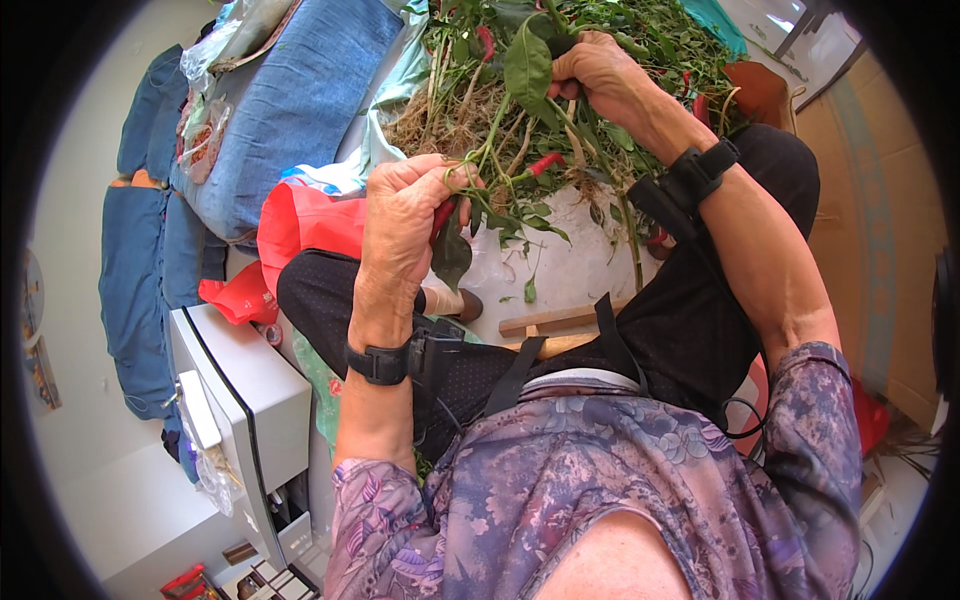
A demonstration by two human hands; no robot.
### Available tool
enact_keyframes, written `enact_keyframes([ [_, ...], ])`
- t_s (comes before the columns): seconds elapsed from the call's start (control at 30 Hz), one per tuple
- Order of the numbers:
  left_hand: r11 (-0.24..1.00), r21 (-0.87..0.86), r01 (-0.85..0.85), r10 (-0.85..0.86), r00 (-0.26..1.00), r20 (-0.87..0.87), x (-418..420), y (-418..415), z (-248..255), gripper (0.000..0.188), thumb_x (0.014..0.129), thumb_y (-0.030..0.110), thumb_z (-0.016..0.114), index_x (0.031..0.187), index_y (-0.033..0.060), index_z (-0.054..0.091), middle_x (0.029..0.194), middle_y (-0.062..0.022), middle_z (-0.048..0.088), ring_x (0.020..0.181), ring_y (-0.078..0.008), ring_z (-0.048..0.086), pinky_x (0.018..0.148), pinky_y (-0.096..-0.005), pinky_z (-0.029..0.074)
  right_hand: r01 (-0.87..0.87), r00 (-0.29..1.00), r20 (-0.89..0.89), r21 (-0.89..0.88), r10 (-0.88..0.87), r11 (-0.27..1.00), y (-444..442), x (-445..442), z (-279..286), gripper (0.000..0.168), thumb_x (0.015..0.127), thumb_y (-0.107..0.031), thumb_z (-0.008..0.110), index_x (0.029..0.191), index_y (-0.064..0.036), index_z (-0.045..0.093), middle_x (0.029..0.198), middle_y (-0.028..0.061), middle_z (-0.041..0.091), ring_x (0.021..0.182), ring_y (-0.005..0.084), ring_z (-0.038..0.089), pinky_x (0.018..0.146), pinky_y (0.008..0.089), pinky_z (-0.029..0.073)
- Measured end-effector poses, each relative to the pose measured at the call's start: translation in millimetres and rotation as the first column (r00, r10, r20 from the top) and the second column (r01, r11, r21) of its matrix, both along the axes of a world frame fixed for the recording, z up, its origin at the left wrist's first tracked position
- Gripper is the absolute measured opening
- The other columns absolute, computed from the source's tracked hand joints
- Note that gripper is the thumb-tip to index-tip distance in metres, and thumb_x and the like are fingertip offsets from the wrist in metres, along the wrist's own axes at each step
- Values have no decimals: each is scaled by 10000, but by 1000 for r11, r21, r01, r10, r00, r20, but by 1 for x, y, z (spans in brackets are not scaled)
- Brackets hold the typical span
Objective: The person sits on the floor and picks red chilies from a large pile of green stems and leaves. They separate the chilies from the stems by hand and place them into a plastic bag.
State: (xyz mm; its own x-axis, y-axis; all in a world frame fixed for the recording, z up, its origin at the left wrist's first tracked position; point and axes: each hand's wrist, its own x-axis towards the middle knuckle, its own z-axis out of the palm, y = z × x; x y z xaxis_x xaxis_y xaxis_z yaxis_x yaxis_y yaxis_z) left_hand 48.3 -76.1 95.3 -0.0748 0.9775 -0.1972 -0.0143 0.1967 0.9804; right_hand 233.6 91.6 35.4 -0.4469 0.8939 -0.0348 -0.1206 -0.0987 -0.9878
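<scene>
Between my hands is a green chili pepper plant (495, 127) with broad leaves and thin branching stems. My left hand (416, 202) pinches its stem ends; a dark red pepper (442, 219) shows partly behind the fingers, above a hanging leaf (452, 251). Higher up and to the right, my right hand (600, 79) is closed around the leafy stem, its fingertips partly hidden by foliage. A red chili pepper (546, 163) sticks out from the stems between the hands. Beyond them lies a heap of uprooted pepper plants (630, 45), with tangled pale roots (420, 124) at its near left.
Loose leaves (530, 289) lie on the pale floor (570, 247). A red bag (315, 221) is by my left knee, near a blue-covered sofa (292, 97). A white cabinet (255, 382) stands at left. Cardboard (877, 225) flanks my right leg. A wooden bar (555, 319) lies between my legs.
</scene>
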Motion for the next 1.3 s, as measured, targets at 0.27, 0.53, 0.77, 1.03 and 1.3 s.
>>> enact_keyframes([
  [0.27, 998, 62, -4, 11, 993, -118, 16, -6, 10, 147, 794, 67, 585, 697, -32, 635, 557, -38, 581, 412, -66, 470, 388, -199, 364, 58, 998, 35, -22, -58, 998, 2, -2, -1, 66, 716, 20, 604, 668, 45, 642, 582, 116, 607, 442, 156, 516, 443, 268, 400],
  [0.53, 989, 82, -121, 138, 959, -249, 8, -35, 34, 149, 853, 93, 578, 801, -40, 620, 618, -37, 576, 444, -70, 455, 421, -184, 338, 150, 982, -122, 22, -146, 988, 33, 27, -9, 76, 790, 13, 567, 736, 21, 619, 625, 84, 591, 504, 126, 532, 436, 250, 393],
  [0.77, 985, 166, -47, 72, 987, -147, 30, -37, 32, 43, 810, 40, 649, 815, 2, 629, 656, 55, 554, 550, -11, 450, 477, -162, 322, 149, 967, -197, -80, -162, 986, 30, 24, -9, 60, 783, -15, 612, 731, 16, 610, 581, 87, 595, 426, 100, 491, 397, 225, 361],
  [1.03, 970, 154, -189, 207, 972, -111, 67, 0, -10, 239, 927, 207, 541, 848, -7, 614, 605, -39, 585, 378, -21, 323, 352, -193, 245, 132, 969, -197, -84, -146, 988, 25, 18, -7, 55, 769, -21, 621, 725, 9, 606, 581, 86, 597, 430, 105, 497, 402, 224, 365],
  [1.3, 848, 307, -432, 430, 899, 79, 62, 30, -35, 224, 917, 186, 559, 978, -26, 598, 786, -96, 628, 416, -30, 369, 372, -200, 343, 118, 976, -175, -89, -132, 989, 23, 17, -6, 63, 750, -12, 630, 693, 12, 614, 575, 84, 594, 427, 111, 495, 405, 221, 370],
])
